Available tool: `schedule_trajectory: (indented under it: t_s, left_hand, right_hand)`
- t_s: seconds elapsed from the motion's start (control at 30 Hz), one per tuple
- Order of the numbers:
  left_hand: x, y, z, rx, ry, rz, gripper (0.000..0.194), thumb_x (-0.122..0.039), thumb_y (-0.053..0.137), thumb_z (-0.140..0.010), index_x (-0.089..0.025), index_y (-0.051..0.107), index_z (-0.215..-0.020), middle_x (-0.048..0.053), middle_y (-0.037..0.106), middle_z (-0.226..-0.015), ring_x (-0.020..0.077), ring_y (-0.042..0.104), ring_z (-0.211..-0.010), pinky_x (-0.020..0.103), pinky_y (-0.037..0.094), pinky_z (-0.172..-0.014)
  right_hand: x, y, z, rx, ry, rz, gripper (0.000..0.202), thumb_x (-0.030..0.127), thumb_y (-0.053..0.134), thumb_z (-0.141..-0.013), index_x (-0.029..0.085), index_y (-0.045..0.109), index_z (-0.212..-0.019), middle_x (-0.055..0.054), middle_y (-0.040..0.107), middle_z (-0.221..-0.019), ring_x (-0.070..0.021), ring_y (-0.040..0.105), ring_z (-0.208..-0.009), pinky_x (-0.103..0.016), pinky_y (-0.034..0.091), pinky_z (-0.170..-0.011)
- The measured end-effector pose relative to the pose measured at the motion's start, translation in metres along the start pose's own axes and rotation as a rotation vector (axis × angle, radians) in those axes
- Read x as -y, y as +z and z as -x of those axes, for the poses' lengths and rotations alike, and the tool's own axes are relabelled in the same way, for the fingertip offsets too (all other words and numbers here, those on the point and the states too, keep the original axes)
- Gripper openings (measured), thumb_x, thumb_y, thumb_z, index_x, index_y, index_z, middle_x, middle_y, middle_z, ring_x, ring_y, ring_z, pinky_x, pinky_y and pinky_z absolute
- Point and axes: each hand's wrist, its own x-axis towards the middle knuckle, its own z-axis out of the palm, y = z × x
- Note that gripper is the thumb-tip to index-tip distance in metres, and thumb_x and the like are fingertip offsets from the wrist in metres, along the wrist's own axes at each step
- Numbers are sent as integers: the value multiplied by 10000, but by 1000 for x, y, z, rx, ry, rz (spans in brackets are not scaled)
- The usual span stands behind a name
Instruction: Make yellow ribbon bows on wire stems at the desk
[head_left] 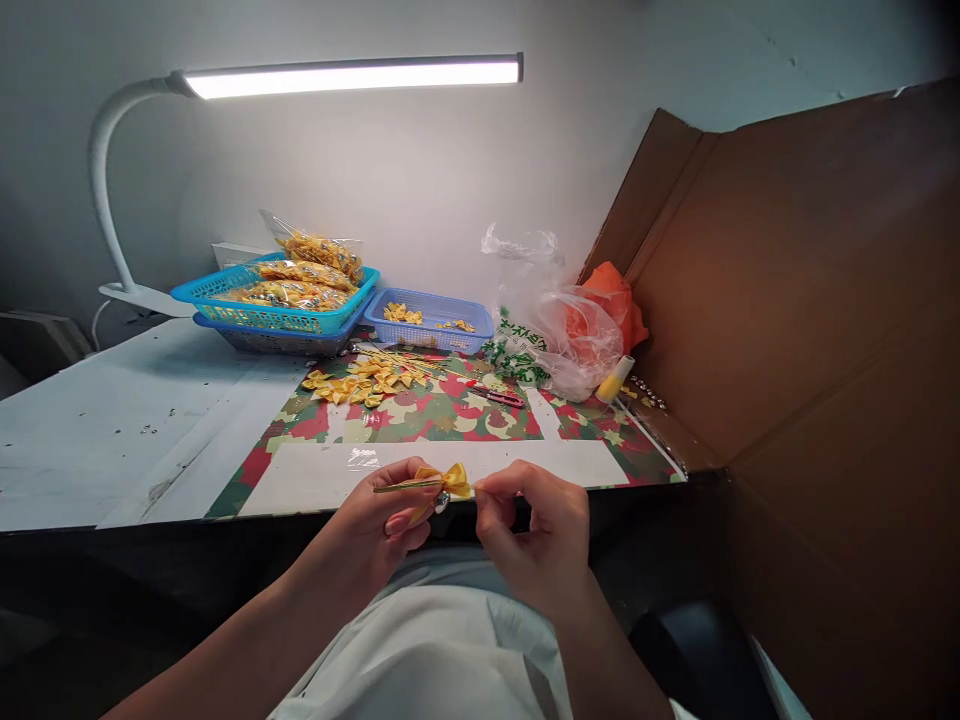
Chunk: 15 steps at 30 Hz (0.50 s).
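My left hand is closed on a yellow ribbon bow, with a thin gold strip pointing left from between the fingers. A small silvery bell-like piece hangs just below the bow. On the right, my right hand pinches at the bow's right edge; what lies between its fingertips is too small to make out. Both hands are in front of the table's near edge. Farther back, a pile of yellow bows lies on the camouflage-patterned mat beside gold strips.
Stacked blue baskets with bagged gold pieces stand at the back left, near a lamp. A small blue basket, dark red snips, plastic bags and a yellow-white tube lie behind the hands. Cardboard rises at right.
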Motion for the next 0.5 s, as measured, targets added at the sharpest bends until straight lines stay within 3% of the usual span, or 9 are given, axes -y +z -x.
schedule_trajectory:
  t_s: [0.5]
  left_hand:
    - [-2, 4, 2, 0, -15, -40, 317, -219, 845, -494, -152, 545, -571, -93, 339, -466, 18, 189, -437, 149, 239, -404]
  right_hand:
    - [2, -8, -7, 135, -67, 79, 153, 61, 539, -757, 205, 583, -783, 48, 504, -609, -77, 455, -534, -190, 392, -500]
